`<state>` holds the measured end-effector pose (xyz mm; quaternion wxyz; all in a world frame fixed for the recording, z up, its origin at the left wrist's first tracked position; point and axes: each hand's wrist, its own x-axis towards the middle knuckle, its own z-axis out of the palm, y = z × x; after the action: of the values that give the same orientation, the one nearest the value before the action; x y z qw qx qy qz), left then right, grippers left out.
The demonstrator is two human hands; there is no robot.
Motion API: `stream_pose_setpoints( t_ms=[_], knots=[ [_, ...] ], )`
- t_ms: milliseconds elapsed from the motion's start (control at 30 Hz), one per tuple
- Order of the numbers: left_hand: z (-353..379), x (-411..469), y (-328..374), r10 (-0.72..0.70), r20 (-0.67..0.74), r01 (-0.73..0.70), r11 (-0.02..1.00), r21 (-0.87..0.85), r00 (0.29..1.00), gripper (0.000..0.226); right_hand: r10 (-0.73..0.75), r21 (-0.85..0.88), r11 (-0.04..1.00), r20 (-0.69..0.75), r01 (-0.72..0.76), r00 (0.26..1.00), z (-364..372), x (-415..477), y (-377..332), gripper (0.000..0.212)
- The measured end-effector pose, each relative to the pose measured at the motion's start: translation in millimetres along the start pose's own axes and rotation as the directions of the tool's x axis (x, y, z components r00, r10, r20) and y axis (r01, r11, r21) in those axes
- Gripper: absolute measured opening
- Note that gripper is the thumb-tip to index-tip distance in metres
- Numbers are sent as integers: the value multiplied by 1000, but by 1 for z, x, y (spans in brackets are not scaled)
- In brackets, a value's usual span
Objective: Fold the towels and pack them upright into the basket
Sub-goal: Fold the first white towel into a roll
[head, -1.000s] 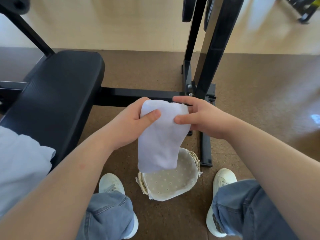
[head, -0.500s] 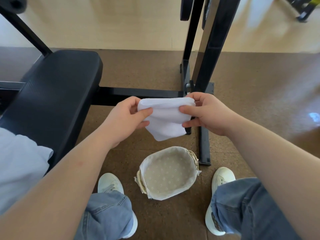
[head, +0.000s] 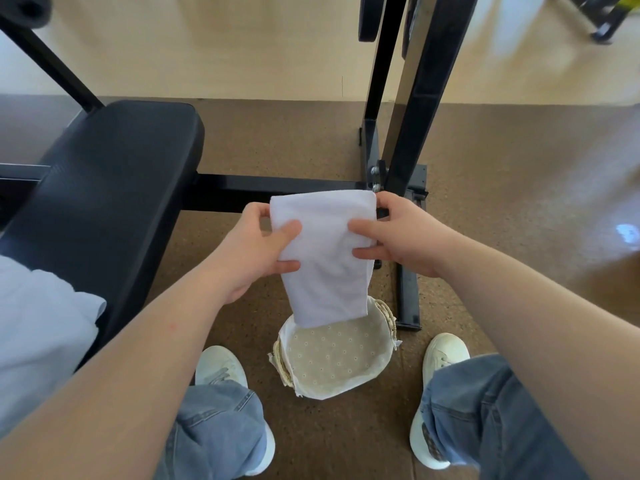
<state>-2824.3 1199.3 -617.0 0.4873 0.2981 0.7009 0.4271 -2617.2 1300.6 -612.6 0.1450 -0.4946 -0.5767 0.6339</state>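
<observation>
The towel (head: 325, 258) above the basket (head: 281, 367) was plain white, without pattern. The basket's woven wall was pale straw. Its lining (head: 332, 355) was beige with a regular pattern of small white dots and a white turned-over edge. The floor (head: 502, 202) around the basket was speckled brown. The bench pad (head: 114, 188) left of the basket and the frame (head: 415, 116) beyond it were black. The left shoe (head: 221, 365) and right shoe (head: 446, 351) flanking the basket were off-white; the jeans (head: 221, 431) were faded blue.
</observation>
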Motion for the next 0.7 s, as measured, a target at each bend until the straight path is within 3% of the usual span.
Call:
stream_pose_setpoints(
  t_ms=[67,133,267,333,367,433,533,600,700],
  knots=[
    [-1,0,-1,-33,-22,33,999,2,999,50,38,-18,999,-6,-38,999,-2,0,1,60],
    [-1,0,-2,-25,-44,26,999,23,999,40,63,-44,997,-76,-66,995,-1,0,3,65],
    [1,0,-3,61,-49,-55,991,123,997,11,8,-190,981,-209,-48,978,4,2,6,32],
    [1,0,-4,103,-15,-98,978,183,995,25,-36,-272,962,-170,-12,985,6,2,5,13],
    [-1,0,-6,124,5,-122,967,225,992,37,-60,-331,943,-144,9,988,6,1,5,14],
    [-3,1,-9,179,33,-178,912,371,983,57,-93,-473,880,-99,36,991,7,0,3,35],
    [-2,2,-14,300,52,-258,705,660,952,62,-149,-653,755,-84,59,985,9,-1,3,59],
    [0,2,-18,362,48,-282,629,724,931,57,-205,-717,692,-86,82,975,12,-1,5,59],
    [0,3,-22,427,22,-303,605,736,904,49,-288,-751,652,-113,108,951,15,-1,9,50]
  ],
)
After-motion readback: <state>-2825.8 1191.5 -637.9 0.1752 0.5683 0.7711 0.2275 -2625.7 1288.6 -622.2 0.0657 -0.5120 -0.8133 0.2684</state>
